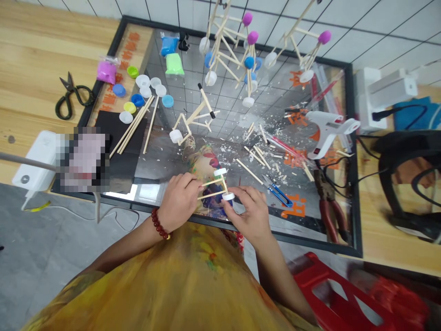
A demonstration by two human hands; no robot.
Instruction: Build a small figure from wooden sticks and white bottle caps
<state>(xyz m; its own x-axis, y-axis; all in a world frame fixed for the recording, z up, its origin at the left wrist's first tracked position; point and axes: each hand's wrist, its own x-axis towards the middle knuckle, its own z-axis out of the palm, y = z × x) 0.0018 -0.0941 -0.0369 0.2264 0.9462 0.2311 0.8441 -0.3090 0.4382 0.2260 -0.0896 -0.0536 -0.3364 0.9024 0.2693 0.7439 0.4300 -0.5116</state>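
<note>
My left hand (182,198), with a red bead bracelet at the wrist, pinches the left ends of a small wooden stick frame (212,195) just above the board's front edge. At the frame's right end are two white bottle caps, an upper cap (220,172) and a lower cap (228,196). Thumb and forefinger of my right hand (250,210) close around the lower cap. Farther back on the glossy board (161,151) lies another stick piece (193,115) with one white cap and black tips. Blue-handled scissors (278,191) rest beside my right hand.
Stick models with caps and pink balls (234,50) stand at the back. Loose caps (143,82), sticks (136,125) and clay packets (175,64) lie left. On the right are a white glue gun (329,131), pliers (330,204), stick scraps and cables. Black scissors (72,94) lie far left.
</note>
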